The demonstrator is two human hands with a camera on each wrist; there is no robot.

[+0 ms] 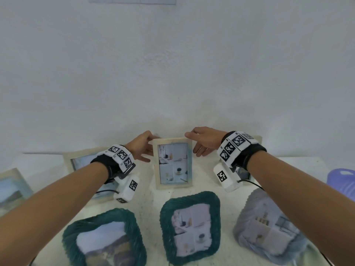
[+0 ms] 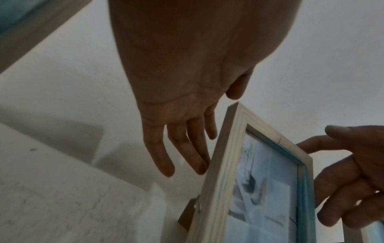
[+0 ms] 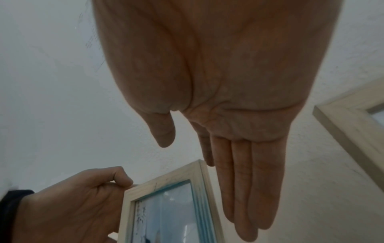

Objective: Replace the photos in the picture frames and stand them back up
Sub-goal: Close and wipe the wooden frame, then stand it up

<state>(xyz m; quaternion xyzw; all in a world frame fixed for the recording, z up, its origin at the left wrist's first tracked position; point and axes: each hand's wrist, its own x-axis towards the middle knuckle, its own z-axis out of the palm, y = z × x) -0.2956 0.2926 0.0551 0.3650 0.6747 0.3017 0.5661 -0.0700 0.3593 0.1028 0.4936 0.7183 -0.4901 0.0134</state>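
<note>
A: Where does the wooden frame (image 1: 173, 162) stand, and what does it hold?

B: Upright at the middle of the white table (image 1: 207, 192), close before the wall (image 1: 172, 64). It holds a photo (image 1: 172, 163) of a pale room and cups. In the left wrist view a brown prop (image 2: 187, 215) shows behind its lower edge.

A: How do the hands meet it?

B: The left hand (image 1: 141, 145) is at the frame's 10 o'clock corner. In the right wrist view its thumb and forefinger are bent at that corner, touching it; whether they truly pinch it I cannot tell. The right hand (image 1: 204, 141) is at 2 o'clock, released: fingers straight and together, lying beside the right edge, with the thumb over the top corner.

A: What borders the frame?

B: At 9 o'clock a second wooden frame (image 1: 84, 166), partly hidden by the left wrist. At 3 o'clock a third wooden frame (image 1: 256, 140), mostly behind the right wrist. At 6 o'clock a green ruffled frame (image 1: 190, 229); at 7 o'clock another green frame (image 1: 104, 240); at 5 o'clock a grey ruffled frame (image 1: 269, 227).

A: And open room?

B: Bare tabletop lies on either side of the frame's foot and between it and the green ruffled frame.
</note>
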